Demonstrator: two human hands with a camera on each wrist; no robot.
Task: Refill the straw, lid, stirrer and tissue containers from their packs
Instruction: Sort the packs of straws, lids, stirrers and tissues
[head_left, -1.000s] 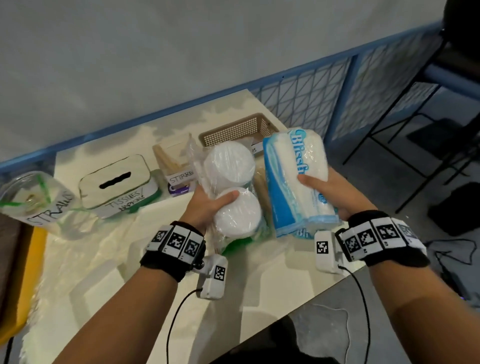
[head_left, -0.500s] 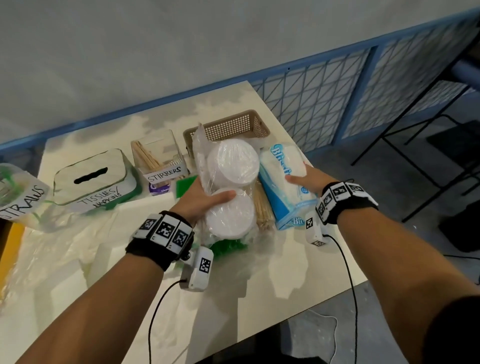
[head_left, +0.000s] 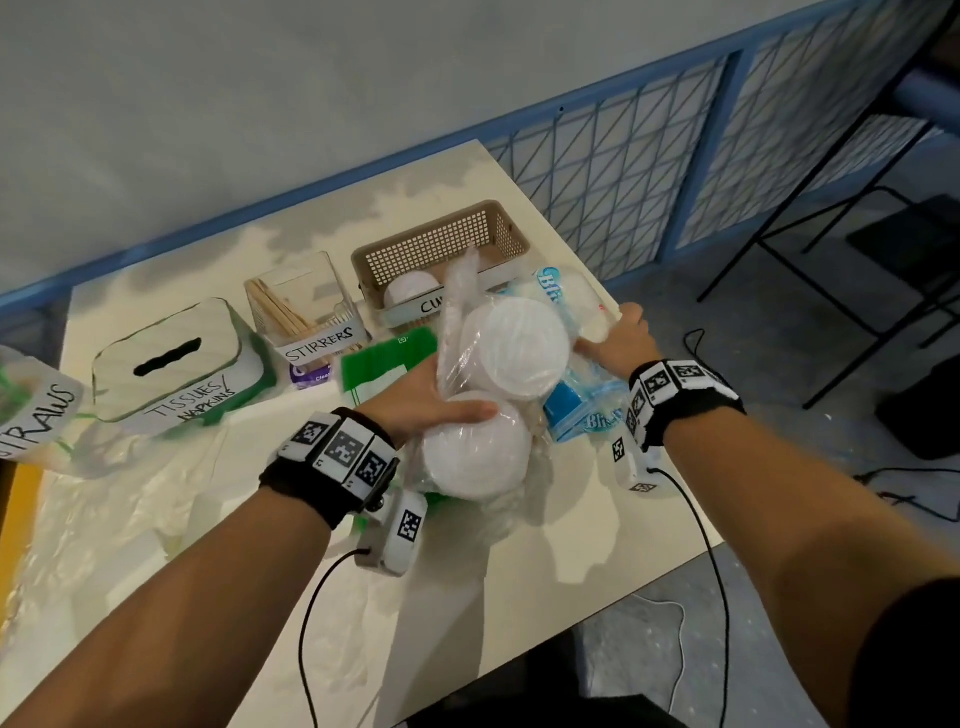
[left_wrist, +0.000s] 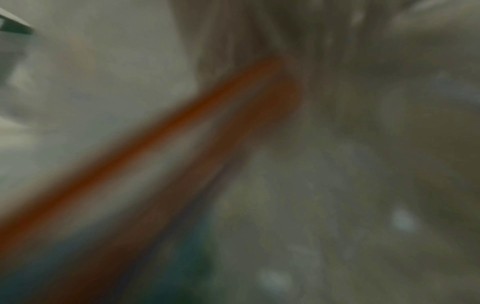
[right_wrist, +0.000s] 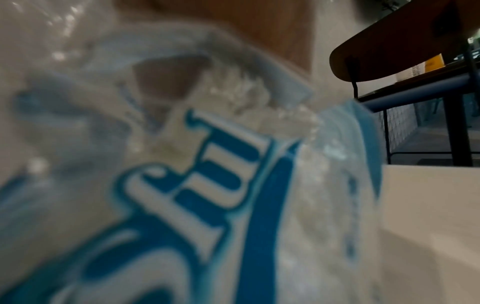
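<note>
My left hand (head_left: 441, 400) grips a clear plastic pack of white lids (head_left: 511, 348), thumb lying across between its two stacks, low over the table's right part. Behind it lies the blue-and-white tissue pack (head_left: 576, 408), with my right hand (head_left: 615, 338) holding its far right side; this pack (right_wrist: 207, 185) fills the right wrist view. The left wrist view is blurred. Along the back stand the straws jar (head_left: 36, 410), the tissues box (head_left: 166, 358), the stirrers container (head_left: 306, 312) and a brown basket (head_left: 441, 244) with one white lid inside.
A green straw pack (head_left: 384, 358) lies left of the lids. Crumpled clear plastic (head_left: 130, 493) covers the table's left part. The table's right edge (head_left: 670, 447) is right beside my right wrist. Beyond it are a blue mesh railing (head_left: 623, 166) and a black chair frame (head_left: 857, 218).
My right hand has lowered the tissue pack from upright in the air down to the table behind the lid pack. My left hand keeps its hold on the lids.
</note>
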